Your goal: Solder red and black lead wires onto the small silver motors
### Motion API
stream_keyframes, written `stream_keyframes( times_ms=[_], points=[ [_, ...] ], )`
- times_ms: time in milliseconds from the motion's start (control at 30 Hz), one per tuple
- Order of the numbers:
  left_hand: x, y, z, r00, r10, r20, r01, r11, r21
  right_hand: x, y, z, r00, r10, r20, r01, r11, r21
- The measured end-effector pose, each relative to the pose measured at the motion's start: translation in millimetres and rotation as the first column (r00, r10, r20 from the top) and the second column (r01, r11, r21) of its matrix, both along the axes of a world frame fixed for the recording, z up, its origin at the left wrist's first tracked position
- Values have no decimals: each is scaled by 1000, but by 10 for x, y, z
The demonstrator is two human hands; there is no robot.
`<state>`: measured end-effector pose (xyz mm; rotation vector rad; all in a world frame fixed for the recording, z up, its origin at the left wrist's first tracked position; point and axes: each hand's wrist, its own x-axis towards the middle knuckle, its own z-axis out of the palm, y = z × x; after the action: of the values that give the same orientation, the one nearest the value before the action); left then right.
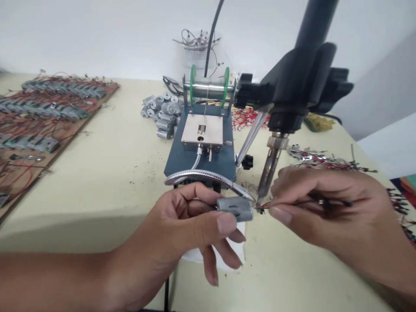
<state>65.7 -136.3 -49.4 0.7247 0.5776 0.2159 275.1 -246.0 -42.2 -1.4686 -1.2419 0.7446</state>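
My left hand (188, 229) pinches a small grey motor (234, 209) between thumb and fingers, its terminal end pointing right. My right hand (328, 208) pinches a thin black and red wire (312, 202), whose tip meets the motor's terminal. The tip of a soldering iron (269, 171), clamped in a black stand (299, 86), comes down onto that joint. A curved metal solder-feed tube (201, 177) ends at the same spot.
A blue solder feeder (203, 143) with a green-flanged solder spool (209, 89) stands behind the hands. Loose motors (160, 115) are piled to its left. A brown board (42, 117) of wired motors lies far left. Cut wires (325, 158) are scattered right.
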Motion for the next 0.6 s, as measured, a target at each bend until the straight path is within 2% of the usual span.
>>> stream_keyframes(
  times_ms=[367, 600],
  points=[
    [1, -18, 31, 1000, 6, 16, -6, 1000, -27, -20, 27, 24, 998, -59, -1, 59, 998, -7],
    [-1, 12, 39, 1000, 17, 0, -17, 1000, 14, -54, 41, 49, 997, -69, -28, 70, 998, 4]
  ],
)
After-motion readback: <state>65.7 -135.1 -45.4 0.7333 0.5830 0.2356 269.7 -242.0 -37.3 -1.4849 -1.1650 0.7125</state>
